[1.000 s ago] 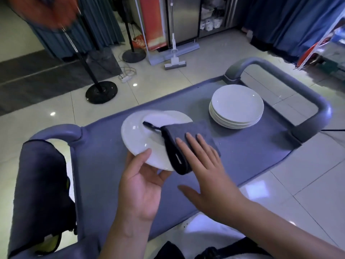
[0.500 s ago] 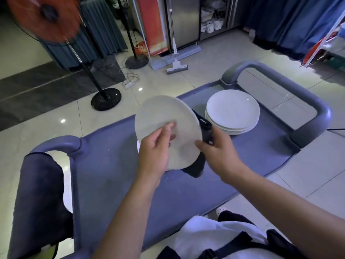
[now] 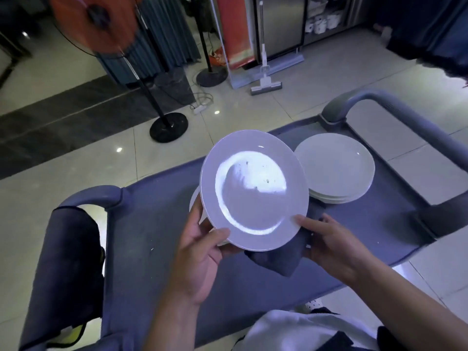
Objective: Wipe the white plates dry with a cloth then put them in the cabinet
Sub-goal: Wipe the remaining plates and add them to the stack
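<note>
White plate (image 3: pixel 254 191) held up at frame centre, face toward the camera, tilted, bright reflection across its well. Left hand (image 3: pixel 200 252) grips the plate's lower-left rim, thumb over the front edge, fingers behind. Right hand (image 3: pixel 329 245) holds the lower-right rim, thumb tip on the front of the rim, fingers curled under with a dark grey cloth (image 3: pixel 277 258) bunched between hand and plate back; cloth hangs below the plate's lower edge. Sliver of another white plate (image 3: pixel 193 203) visible behind the held one at its left edge; cannot tell what it rests on. Stack of white plates (image 3: pixel 336 171) sits on the grey cart top (image 3: pixel 157 224), right of centre, just behind and right of the held plate, partly overlapped by it. Cart handle (image 3: pixel 410 122) loops at upper right; second handle at lower left draped with a dark cloth (image 3: pixel 63 269). Upper left: standing fan (image 3: pixel 96 21) with orange blades, black pole and round base on tiled floor. Top centre: floor squeegee mop (image 3: pixel 266 79) leaning by a steel cabinet (image 3: pixel 278 21). Power strip (image 3: pixel 200 108) with cord on floor near the fan base.
</note>
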Motion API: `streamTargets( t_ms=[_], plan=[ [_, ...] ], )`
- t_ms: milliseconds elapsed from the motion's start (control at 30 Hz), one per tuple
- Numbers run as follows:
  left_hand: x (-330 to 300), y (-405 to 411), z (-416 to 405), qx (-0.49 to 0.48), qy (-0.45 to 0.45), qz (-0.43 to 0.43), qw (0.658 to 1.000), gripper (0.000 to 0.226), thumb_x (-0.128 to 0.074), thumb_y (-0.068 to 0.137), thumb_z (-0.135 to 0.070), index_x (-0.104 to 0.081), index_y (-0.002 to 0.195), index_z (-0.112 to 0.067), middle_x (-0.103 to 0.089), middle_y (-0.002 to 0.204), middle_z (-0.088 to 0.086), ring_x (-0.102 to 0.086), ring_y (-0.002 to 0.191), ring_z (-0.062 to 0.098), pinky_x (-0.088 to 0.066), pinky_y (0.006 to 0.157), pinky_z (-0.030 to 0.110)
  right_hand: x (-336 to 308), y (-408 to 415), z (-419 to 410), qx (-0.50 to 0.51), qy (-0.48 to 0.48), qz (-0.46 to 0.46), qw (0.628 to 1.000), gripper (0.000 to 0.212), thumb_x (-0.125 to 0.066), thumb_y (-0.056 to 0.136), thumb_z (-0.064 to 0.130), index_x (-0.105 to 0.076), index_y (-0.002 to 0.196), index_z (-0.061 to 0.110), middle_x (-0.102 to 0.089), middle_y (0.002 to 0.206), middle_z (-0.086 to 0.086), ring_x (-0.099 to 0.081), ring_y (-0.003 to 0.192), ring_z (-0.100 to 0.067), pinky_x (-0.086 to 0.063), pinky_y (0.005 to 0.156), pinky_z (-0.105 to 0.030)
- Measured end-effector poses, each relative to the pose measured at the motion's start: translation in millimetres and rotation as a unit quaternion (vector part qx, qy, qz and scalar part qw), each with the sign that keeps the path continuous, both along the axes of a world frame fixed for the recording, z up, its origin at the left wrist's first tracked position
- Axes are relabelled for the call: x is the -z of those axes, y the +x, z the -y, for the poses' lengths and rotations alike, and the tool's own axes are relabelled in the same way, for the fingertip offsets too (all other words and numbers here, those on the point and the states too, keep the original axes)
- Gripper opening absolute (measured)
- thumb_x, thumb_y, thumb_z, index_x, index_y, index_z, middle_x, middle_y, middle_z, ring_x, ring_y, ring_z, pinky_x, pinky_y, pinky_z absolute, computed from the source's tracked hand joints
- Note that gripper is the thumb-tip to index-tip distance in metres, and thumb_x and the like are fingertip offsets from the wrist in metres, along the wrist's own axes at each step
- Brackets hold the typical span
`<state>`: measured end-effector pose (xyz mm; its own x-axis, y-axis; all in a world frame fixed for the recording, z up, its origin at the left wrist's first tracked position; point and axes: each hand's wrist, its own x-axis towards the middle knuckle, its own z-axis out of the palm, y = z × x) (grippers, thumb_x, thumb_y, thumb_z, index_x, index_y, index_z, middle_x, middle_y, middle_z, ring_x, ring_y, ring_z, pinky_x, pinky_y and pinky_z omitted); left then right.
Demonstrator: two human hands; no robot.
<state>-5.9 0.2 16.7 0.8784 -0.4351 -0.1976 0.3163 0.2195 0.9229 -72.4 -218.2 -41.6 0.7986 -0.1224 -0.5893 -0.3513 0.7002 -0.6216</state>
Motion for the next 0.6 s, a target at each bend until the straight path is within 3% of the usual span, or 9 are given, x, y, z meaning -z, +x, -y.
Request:
streamTargets(
  t_ms=[67, 167, 300, 367, 433, 500, 567, 600],
  plan=[
    [0.7, -2.6, 8.4, -0.021, 0.02, 0.009, 1.0, 0.075, -0.057, 0.078, 0.002, -0.051, 0.146, -0.03, -0.07, 0.119, 0.003, -0.068, 0.1, 0.023, -0.06, 0.069, 0.044, 2.3, 0.8, 6.7, 0.003, -0.013, -0.015, 1.0, 0.033, -0.064, 0.093, 0.01, -0.063, 0.126, 0.009, -0.072, 0.12, -0.012, -0.069, 0.102, -0.032, -0.061, 0.077, -0.045],
    [4.2, -9.1, 19.4, -0.052, 0.034, 0.007, 0.998, 0.074, -0.057, 0.073, 0.004, -0.06, 0.138, -0.032, -0.071, 0.112, 0.003, -0.069, 0.095, 0.021, -0.059, 0.064, 0.041, 1.7, 4.4, 19.0, 0.026, -0.048, -0.039, 0.998, 0.023, -0.061, 0.098, 0.018, -0.067, 0.12, 0.013, -0.075, 0.106, -0.01, -0.069, 0.083, -0.027, -0.06, 0.071, -0.044],
    [4.0, -16.2, 26.9, -0.091, 0.036, -0.019, 0.995, 0.067, -0.06, 0.073, 0.002, -0.066, 0.13, -0.033, -0.072, 0.113, 0.006, -0.068, 0.095, 0.021, -0.058, 0.062, 0.04, -24.9, 19.7, 38.7, 0.105, -0.226, 0.023, 0.968, 0.017, -0.056, 0.102, 0.014, -0.07, 0.099, 0.024, -0.075, 0.089, 0.007, -0.065, 0.082, -0.018, -0.055, 0.072, -0.032],
    [3.1, -20.0, 30.9, -0.097, 0.03, -0.031, 0.994, 0.065, -0.061, 0.075, 0.001, -0.065, 0.133, -0.028, -0.071, 0.116, 0.008, -0.068, 0.096, 0.023, -0.058, 0.065, 0.043, -46.6, 30.6, 44.6, 0.109, -0.36, 0.129, 0.918, 0.025, -0.054, 0.101, 0.008, -0.069, 0.098, 0.027, -0.064, 0.077, 0.02, -0.054, 0.075, -0.006, -0.046, 0.068, -0.014],
    [2.9, -24.1, 37.1, -0.102, 0.029, -0.034, 0.994, 0.064, -0.06, 0.075, 0.001, -0.064, 0.133, -0.026, -0.072, 0.116, 0.009, -0.068, 0.097, 0.024, -0.059, 0.065, 0.043, -62.9, 44.5, 44.8, 0.046, -0.474, 0.246, 0.844, 0.033, -0.052, 0.099, 0.006, -0.067, 0.12, 0.026, -0.065, 0.093, 0.027, -0.057, 0.087, 0.005, -0.042, 0.079, -0.009],
    [-0.6, -29.0, 44.2, -0.106, 0.022, -0.032, 0.994, 0.062, -0.059, 0.075, 0.002, -0.065, 0.131, -0.023, -0.073, 0.114, 0.009, -0.069, 0.096, 0.023, -0.059, 0.064, 0.041, -64.3, 60.9, 37.9, -0.035, -0.599, 0.303, 0.74, 0.048, -0.048, 0.091, 0.014, -0.06, 0.135, 0.028, -0.063, 0.128, 0.02, -0.056, 0.117, -0.006, -0.041, 0.1, -0.024],
    [-4.3, -33.0, 48.9, -0.116, 0.007, -0.04, 0.992, 0.06, -0.057, 0.074, 0.002, -0.066, 0.128, -0.021, -0.074, 0.112, 0.009, -0.07, 0.095, 0.023, -0.059, 0.061, 0.041, -49.9, 71.9, 25.3, -0.12, -0.705, 0.3, 0.631, 0.057, -0.049, 0.084, 0.025, -0.055, 0.14, 0.034, -0.055, 0.142, 0.006, -0.049, 0.126, -0.026, -0.037, 0.101, -0.043],
    [-5.4, -34.6, 50.3, -0.126, 0.0, -0.045, 0.991, 0.059, -0.056, 0.074, 0.003, -0.067, 0.127, -0.021, -0.074, 0.112, 0.01, -0.07, 0.095, 0.023, -0.059, 0.06, 0.041, -42.7, 74.9, 18.7, -0.152, -0.719, 0.284, 0.616, 0.058, -0.05, 0.085, 0.03, -0.053, 0.142, 0.039, -0.052, 0.144, 0.005, -0.045, 0.126, -0.028, -0.034, 0.098, -0.046]
  ],
)
